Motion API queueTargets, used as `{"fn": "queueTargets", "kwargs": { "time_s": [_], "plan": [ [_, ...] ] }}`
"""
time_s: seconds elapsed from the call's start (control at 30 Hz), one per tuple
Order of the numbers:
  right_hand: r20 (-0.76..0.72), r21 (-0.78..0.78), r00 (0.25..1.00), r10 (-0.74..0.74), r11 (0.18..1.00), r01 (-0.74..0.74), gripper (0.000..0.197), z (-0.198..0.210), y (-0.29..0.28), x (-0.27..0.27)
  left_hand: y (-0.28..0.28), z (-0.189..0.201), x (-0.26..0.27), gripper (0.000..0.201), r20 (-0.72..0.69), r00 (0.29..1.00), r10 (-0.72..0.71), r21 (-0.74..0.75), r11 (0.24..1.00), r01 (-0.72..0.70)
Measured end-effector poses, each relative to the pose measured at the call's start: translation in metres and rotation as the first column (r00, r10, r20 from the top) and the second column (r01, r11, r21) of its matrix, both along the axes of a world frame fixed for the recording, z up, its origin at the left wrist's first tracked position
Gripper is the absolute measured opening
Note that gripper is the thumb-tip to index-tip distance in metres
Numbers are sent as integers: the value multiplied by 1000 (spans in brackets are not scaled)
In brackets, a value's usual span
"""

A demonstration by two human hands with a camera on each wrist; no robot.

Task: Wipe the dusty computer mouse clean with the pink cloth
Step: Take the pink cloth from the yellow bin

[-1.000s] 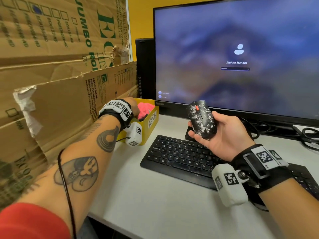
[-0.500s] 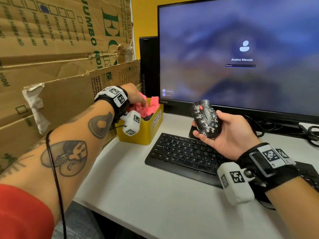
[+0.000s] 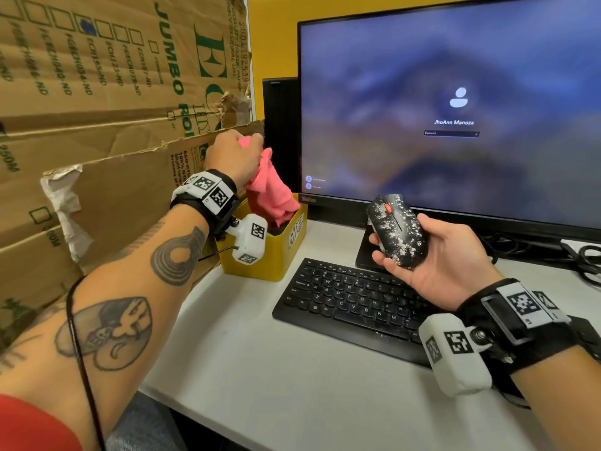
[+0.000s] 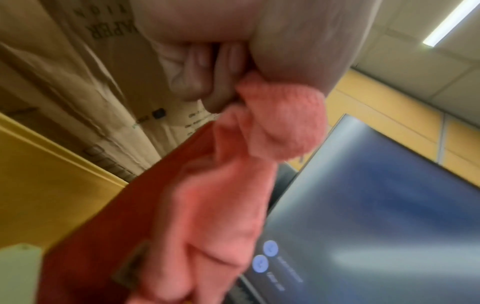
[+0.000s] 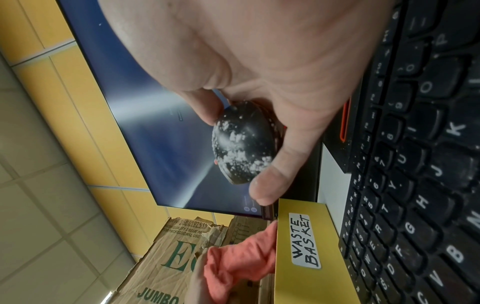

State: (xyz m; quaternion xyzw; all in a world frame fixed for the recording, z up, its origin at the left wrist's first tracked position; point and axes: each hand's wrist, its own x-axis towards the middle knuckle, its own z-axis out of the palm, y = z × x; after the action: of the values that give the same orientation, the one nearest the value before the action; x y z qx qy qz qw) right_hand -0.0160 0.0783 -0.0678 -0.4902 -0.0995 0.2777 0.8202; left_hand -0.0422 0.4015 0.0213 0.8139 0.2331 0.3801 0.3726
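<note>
head view: the left hand (image 3: 232, 154) is raised above the small yellow cardboard box (image 3: 270, 258) labelled "waste basket", wrist bent, its fingers curled round the top of the crumpled pink cloth (image 3: 270, 193); the cloth hangs down from the grip with its lower end at the mouth of the box. the right hand (image 3: 435, 258) is held palm up over the far edge of the black keyboard (image 3: 344, 301), fingers curled under and round the black computer mouse speckled with white dust (image 3: 396, 229), which lies top side up in the palm, clear of the pale grey desk (image 3: 292, 385). a large black monitor showing a login screen (image 3: 455, 109) stands just behind the mouse. torn brown cardboard cartons (image 3: 97, 92) stand along the left, close beside the yellow box.

left wrist view: blurred. the fingers (image 4: 197, 78) are folded against the palm and pinch a bunch of the pink cloth (image 4: 221, 205), the rest trailing downward in front of the monitor (image 4: 376, 205).

right wrist view: the thumb and fingers (image 5: 270, 185) clasp the dusty mouse (image 5: 241, 144) from both sides, white flecks thick on its shell. the keyboard (image 5: 415, 185) lies below the hand, and the yellow box (image 5: 301, 257) sits beyond with the pink cloth (image 5: 239, 261) at its rim.
</note>
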Motion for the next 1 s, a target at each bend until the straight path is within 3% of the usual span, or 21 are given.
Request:
{"fn": "queueTargets", "kwargs": {
  "time_s": [0.13, 0.37, 0.53, 0.7, 1.0],
  "plan": [
    [3, 6, 1000, 0, 1000, 0, 51, 1, -2, -2, -7, 6, -4, 19, 124, 983, -136, -62, 987, 145],
    [7, 34, 1000, -8, 999, 8, 50, 5, -7, -2, -37, 14, -13, 40, 231, 833, -503, -38, 851, 524],
    [34, 102, 999, -12, 995, 9, 53, 17, -18, -3, -70, 23, -7, 31, 291, 725, -625, 77, 770, 633],
    [114, 183, 991, -65, 982, 44, 56, 35, -38, -9, -110, 15, 10, 13, 357, 621, -698, 92, 688, 720],
    [74, 262, 986, -148, 957, 124, 53, 40, -87, -15, -181, -47, 43, 6, 324, 727, -605, 39, 777, 629]
  ]
}}
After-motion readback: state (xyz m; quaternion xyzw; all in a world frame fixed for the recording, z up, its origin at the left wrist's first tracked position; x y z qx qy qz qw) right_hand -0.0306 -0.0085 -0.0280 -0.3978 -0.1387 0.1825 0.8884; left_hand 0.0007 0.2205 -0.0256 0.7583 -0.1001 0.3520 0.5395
